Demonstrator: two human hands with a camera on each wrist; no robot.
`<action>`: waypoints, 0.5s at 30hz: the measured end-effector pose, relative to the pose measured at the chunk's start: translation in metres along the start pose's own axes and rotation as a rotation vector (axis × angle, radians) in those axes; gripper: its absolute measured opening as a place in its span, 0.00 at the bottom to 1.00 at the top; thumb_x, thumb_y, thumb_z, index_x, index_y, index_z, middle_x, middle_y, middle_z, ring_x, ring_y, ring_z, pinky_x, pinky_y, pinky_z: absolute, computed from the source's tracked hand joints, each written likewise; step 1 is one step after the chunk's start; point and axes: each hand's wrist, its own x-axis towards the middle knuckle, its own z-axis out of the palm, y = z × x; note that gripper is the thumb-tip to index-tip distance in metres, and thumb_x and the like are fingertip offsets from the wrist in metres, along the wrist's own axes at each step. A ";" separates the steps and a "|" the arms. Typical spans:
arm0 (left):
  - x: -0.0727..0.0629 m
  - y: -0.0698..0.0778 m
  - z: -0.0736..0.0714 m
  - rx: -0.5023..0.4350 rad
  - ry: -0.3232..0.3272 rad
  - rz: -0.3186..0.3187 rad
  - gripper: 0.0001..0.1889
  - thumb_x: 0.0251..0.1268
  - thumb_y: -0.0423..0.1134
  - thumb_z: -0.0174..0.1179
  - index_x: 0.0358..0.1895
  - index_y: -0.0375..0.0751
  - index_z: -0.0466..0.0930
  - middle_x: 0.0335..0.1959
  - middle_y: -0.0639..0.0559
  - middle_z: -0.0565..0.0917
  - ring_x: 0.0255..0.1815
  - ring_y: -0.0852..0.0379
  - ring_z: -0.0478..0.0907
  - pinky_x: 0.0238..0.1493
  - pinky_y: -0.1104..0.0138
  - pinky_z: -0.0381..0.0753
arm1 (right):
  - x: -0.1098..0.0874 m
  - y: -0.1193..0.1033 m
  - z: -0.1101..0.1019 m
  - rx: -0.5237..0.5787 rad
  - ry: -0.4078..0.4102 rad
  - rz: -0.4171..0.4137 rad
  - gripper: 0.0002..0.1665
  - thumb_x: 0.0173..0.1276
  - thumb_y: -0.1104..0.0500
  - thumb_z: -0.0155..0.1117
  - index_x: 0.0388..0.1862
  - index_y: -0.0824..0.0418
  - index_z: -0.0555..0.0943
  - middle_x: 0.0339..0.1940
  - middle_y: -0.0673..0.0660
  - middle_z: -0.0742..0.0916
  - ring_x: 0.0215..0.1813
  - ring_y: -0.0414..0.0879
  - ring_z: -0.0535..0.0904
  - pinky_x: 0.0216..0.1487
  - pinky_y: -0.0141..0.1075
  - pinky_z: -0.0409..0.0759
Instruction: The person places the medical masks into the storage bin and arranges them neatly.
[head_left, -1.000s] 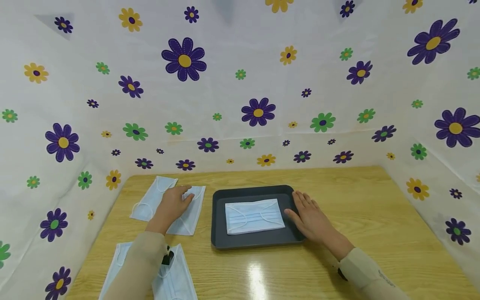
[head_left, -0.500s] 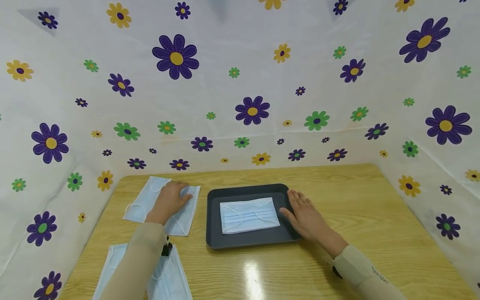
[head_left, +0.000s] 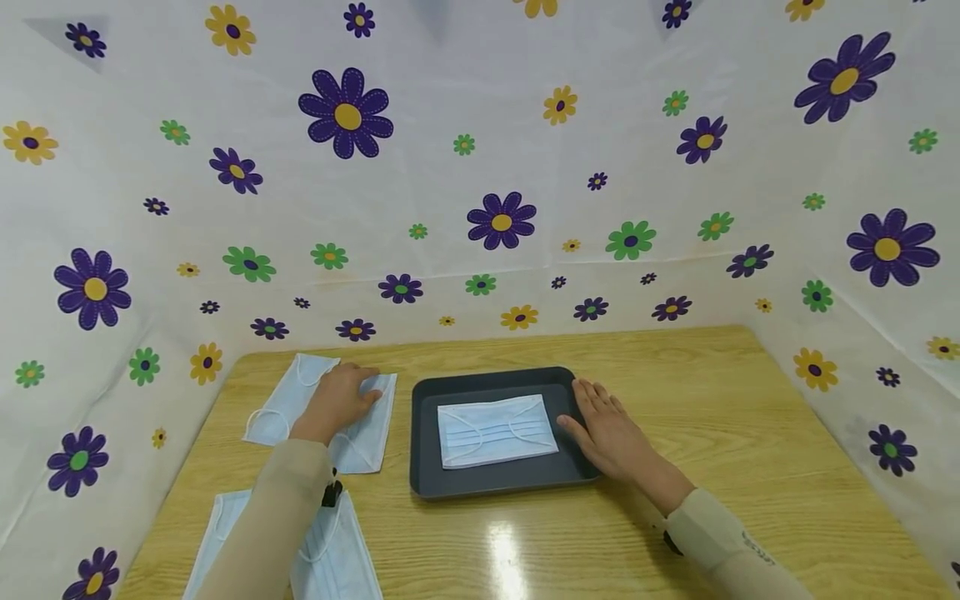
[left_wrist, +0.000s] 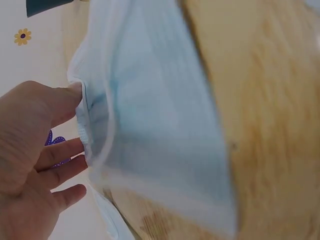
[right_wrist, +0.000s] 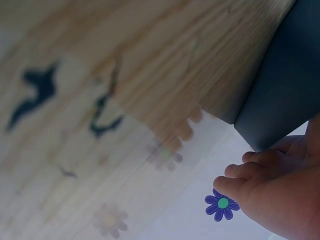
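Note:
At the table's back left, my left hand (head_left: 337, 406) reaches over a light blue face mask (head_left: 369, 437). In the left wrist view its thumb and fingers pinch the edge of that face mask (left_wrist: 155, 110). Under the forearm's far side shows a second face mask (head_left: 281, 404), partly hidden. A dark grey tray (head_left: 495, 490) stands mid-table with one pleated face mask (head_left: 497, 432) lying flat inside, ear loops up. My right hand (head_left: 618, 437) rests with straight fingers along the tray's right rim; in the right wrist view the fingers lie against the dark tray wall (right_wrist: 285, 85).
Two more face masks lie at the front left, one (head_left: 337, 554) right of the left sleeve and one (head_left: 217, 533) mostly beneath it. The wooden table (head_left: 720, 400) extends to the right. A white flowered cloth (head_left: 420, 167) encloses the back and sides.
The head view has swung slightly right, so everything sits further left. My left hand has settled onto the mask, its fingers drawing in at the far edge. The right hand stays at the tray.

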 end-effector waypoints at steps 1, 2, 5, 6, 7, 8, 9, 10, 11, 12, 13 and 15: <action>0.000 -0.001 0.000 0.002 -0.001 -0.002 0.24 0.73 0.42 0.67 0.67 0.35 0.82 0.58 0.29 0.84 0.61 0.29 0.79 0.63 0.36 0.76 | 0.000 0.000 0.000 0.001 -0.002 -0.001 0.44 0.87 0.44 0.49 0.82 0.77 0.55 0.83 0.75 0.63 0.84 0.73 0.57 0.79 0.69 0.58; 0.000 -0.002 -0.001 0.006 0.002 -0.002 0.23 0.72 0.42 0.67 0.66 0.35 0.82 0.56 0.29 0.84 0.58 0.30 0.80 0.61 0.36 0.77 | 0.000 -0.001 0.000 0.003 -0.003 -0.002 0.44 0.87 0.44 0.49 0.82 0.77 0.55 0.83 0.75 0.63 0.84 0.73 0.57 0.79 0.69 0.58; -0.002 -0.004 -0.002 0.009 0.008 -0.016 0.23 0.71 0.43 0.68 0.65 0.35 0.83 0.51 0.31 0.84 0.53 0.32 0.79 0.56 0.38 0.78 | 0.000 -0.002 0.000 0.008 -0.002 -0.004 0.44 0.87 0.44 0.49 0.82 0.77 0.55 0.83 0.75 0.63 0.84 0.74 0.57 0.79 0.69 0.58; -0.003 -0.005 -0.003 0.004 0.008 -0.022 0.24 0.71 0.42 0.68 0.65 0.34 0.83 0.50 0.31 0.84 0.52 0.32 0.79 0.55 0.38 0.78 | 0.000 -0.002 0.000 0.009 -0.001 -0.002 0.45 0.87 0.44 0.49 0.82 0.77 0.55 0.83 0.75 0.63 0.84 0.73 0.57 0.79 0.69 0.58; -0.004 -0.006 -0.004 -0.007 0.005 -0.031 0.24 0.71 0.42 0.68 0.65 0.33 0.83 0.50 0.30 0.84 0.52 0.32 0.79 0.55 0.38 0.78 | 0.000 -0.002 0.000 0.011 -0.002 -0.001 0.45 0.87 0.44 0.49 0.82 0.77 0.55 0.83 0.75 0.63 0.84 0.73 0.57 0.80 0.69 0.58; -0.005 -0.007 -0.004 -0.022 0.003 -0.040 0.23 0.72 0.42 0.68 0.65 0.32 0.83 0.52 0.30 0.84 0.54 0.31 0.79 0.57 0.38 0.78 | 0.000 -0.002 0.000 0.012 -0.002 0.000 0.45 0.87 0.44 0.49 0.82 0.77 0.55 0.83 0.75 0.63 0.84 0.73 0.57 0.80 0.69 0.58; -0.006 -0.007 -0.005 -0.038 -0.004 -0.050 0.23 0.72 0.41 0.67 0.64 0.31 0.83 0.53 0.30 0.84 0.55 0.30 0.79 0.59 0.38 0.78 | 0.000 -0.001 0.000 0.012 -0.003 0.001 0.45 0.87 0.44 0.49 0.82 0.77 0.55 0.83 0.75 0.63 0.84 0.74 0.57 0.80 0.69 0.58; -0.007 -0.008 -0.005 -0.060 -0.011 -0.062 0.23 0.72 0.40 0.67 0.64 0.30 0.82 0.55 0.29 0.85 0.58 0.28 0.79 0.62 0.38 0.78 | 0.000 -0.001 0.000 0.013 -0.005 0.003 0.45 0.87 0.44 0.49 0.82 0.77 0.54 0.83 0.75 0.63 0.84 0.74 0.56 0.80 0.69 0.57; -0.008 -0.009 -0.005 -0.084 -0.019 -0.075 0.22 0.73 0.40 0.66 0.64 0.29 0.82 0.56 0.29 0.85 0.60 0.28 0.79 0.64 0.38 0.77 | 0.000 -0.001 0.000 0.014 -0.007 0.002 0.45 0.87 0.44 0.49 0.82 0.77 0.54 0.83 0.75 0.63 0.84 0.74 0.56 0.80 0.69 0.57; -0.009 -0.010 -0.006 -0.103 -0.026 -0.082 0.21 0.73 0.39 0.66 0.63 0.29 0.83 0.57 0.30 0.85 0.62 0.28 0.79 0.65 0.38 0.77 | 0.000 -0.001 0.000 0.014 -0.008 0.001 0.45 0.87 0.44 0.49 0.82 0.77 0.54 0.83 0.76 0.63 0.84 0.74 0.56 0.80 0.69 0.57; -0.010 -0.010 -0.007 -0.122 -0.031 -0.089 0.20 0.74 0.39 0.65 0.61 0.29 0.83 0.58 0.30 0.86 0.63 0.28 0.79 0.67 0.38 0.77 | 0.000 -0.001 0.000 0.017 -0.008 0.001 0.45 0.87 0.44 0.49 0.82 0.77 0.54 0.83 0.76 0.62 0.84 0.74 0.56 0.80 0.69 0.57; -0.011 -0.012 -0.008 -0.156 -0.038 -0.100 0.16 0.74 0.37 0.64 0.56 0.29 0.86 0.53 0.32 0.88 0.57 0.31 0.82 0.62 0.41 0.81 | 0.000 -0.001 0.000 0.022 -0.010 0.002 0.45 0.87 0.44 0.48 0.83 0.77 0.54 0.83 0.76 0.62 0.84 0.74 0.56 0.80 0.70 0.57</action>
